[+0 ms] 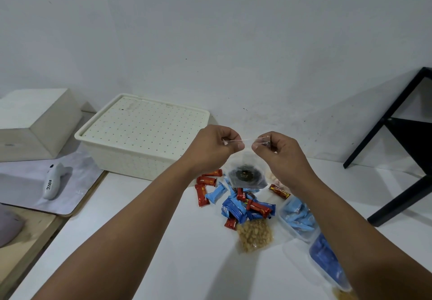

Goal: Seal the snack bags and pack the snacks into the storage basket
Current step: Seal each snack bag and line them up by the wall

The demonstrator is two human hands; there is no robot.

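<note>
1. nearest on the white table (145,241): a clear bag of dark blue snacks (326,258), a clear bag of light blue packets (295,217) and a bag of peanuts (254,235).
2. past these, loose red and blue wrapped snacks (236,202) lie in a heap.
3. above the heap, the left hand (216,145) and the right hand (277,150) each pinch the top edge of a clear bag of dark snacks (246,175), which hangs between them.
4. farthest, the cream storage basket (140,136) stands with its lid on, against the wall.
</note>
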